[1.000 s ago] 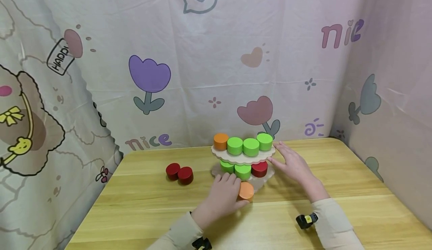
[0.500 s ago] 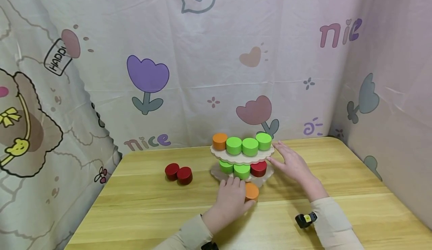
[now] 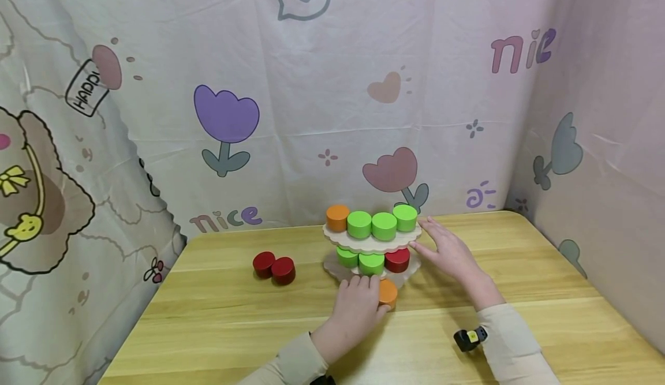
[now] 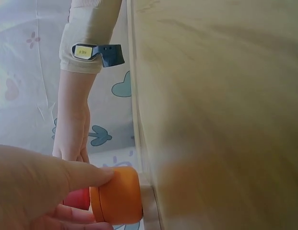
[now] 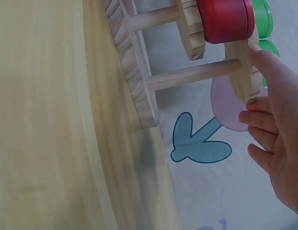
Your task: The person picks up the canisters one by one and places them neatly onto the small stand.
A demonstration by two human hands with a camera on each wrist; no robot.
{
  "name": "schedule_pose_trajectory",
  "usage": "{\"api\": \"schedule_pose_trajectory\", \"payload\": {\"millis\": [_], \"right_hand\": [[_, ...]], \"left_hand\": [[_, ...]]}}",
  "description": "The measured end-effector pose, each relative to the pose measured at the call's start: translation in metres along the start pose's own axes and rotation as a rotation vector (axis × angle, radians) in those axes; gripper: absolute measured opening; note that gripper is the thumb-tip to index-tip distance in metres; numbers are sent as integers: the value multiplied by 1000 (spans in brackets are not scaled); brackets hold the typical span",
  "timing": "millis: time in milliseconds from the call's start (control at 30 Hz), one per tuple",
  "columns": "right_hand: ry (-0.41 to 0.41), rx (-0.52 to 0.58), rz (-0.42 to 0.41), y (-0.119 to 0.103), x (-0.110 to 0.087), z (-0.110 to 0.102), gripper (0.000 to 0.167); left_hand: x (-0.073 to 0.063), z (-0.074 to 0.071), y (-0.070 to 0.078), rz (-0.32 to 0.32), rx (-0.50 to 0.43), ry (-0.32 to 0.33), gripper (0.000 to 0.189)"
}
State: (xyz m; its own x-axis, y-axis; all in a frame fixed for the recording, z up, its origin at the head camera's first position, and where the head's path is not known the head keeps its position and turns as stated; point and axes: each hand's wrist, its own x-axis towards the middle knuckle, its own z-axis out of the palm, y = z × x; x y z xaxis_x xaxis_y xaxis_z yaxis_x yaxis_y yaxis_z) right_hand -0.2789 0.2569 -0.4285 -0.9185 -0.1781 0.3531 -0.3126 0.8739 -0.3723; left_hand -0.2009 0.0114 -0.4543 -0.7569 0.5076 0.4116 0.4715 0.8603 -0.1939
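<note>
My left hand pinches an orange round block between thumb and fingers. That block is at the front of a wooden tiered stand; in the left wrist view its orange side sits right at a pale wooden edge. An orange block and several green round blocks line the top tier. Beneath them, green blocks and a red block stand lower down. My right hand holds the top tier's right rim, its thumb and fingertips around the wood in the right wrist view.
Two red round blocks lie side by side on the wooden table, left of the stand. A printed cloth hangs behind and along both sides of the table.
My left hand has moved a little to the right with the orange block, mostly in the first half second. My right hand keeps its place at the stand's rim.
</note>
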Motion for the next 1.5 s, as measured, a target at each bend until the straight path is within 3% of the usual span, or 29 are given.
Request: {"api": "schedule_pose_trajectory", "payload": {"millis": [233,400,567,933,1067,1233,1500], "right_hand": [[7,7,7,0,0,1,73],[2,5,7,-1,0,0,74],[-1,6,4,-1,0,-1,73],[-1,8,2,-2,0,-2,73],[1,9,-1,-2,0,-1,73],[4,17,0,-1,0,-1,74],[5,19,0,0,1,0,75]], "left_hand": [[3,-3,7,29,49,84,50],[8,-2,13,41,88,139,34],[15,0,19,39,115,122,18],[22,2,26,31,131,100,11],[19,-3,24,49,93,32,17],[13,-13,22,128,24,-90,32],[12,-13,23,233,-8,-143,36]]}}
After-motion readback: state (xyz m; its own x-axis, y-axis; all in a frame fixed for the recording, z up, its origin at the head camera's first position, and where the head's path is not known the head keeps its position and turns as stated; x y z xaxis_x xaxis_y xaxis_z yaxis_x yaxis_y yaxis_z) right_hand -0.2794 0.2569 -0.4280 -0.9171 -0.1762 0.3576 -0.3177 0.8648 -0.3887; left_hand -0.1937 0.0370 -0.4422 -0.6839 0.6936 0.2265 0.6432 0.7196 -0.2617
